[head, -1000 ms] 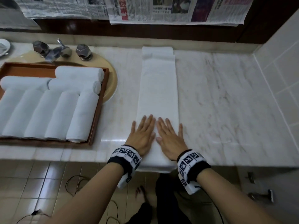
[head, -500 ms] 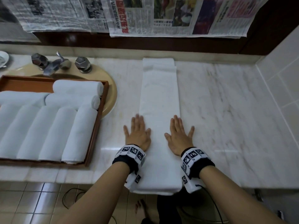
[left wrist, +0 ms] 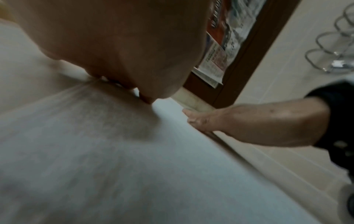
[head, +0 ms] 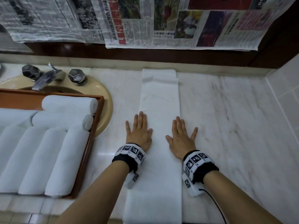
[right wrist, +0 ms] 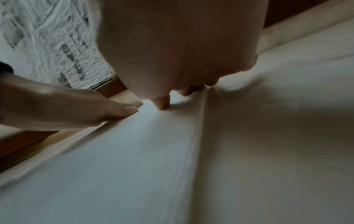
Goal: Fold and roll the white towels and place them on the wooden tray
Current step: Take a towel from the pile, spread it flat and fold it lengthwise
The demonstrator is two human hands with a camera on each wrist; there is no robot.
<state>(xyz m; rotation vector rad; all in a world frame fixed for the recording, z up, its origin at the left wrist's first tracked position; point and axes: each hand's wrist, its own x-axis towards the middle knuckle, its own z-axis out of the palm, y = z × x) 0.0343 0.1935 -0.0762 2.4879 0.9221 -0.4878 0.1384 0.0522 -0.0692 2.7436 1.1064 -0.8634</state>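
A white towel (head: 159,101) folded into a long narrow strip lies on the marble counter, running from the back wall to past the front edge. My left hand (head: 139,128) lies flat with straight fingers on the strip's left edge. My right hand (head: 182,135) lies flat on its right edge, partly on the marble. In the left wrist view the towel (left wrist: 134,166) fills the frame under my palm, with the right hand (left wrist: 220,121) beyond. The wooden tray (head: 95,126) at the left holds several rolled white towels (head: 53,159).
A beige sink basin (head: 105,101) with a chrome faucet (head: 47,76) sits behind the tray. Newspaper sheets (head: 161,21) hang on the back wall. A tiled wall (head: 286,94) bounds the marble counter (head: 234,126) at the right. A cable (head: 215,206) trails from my right wristband.
My hands have slid apart from the middle of the towel to its two long edges, staying flat. The towel strip lies as before.
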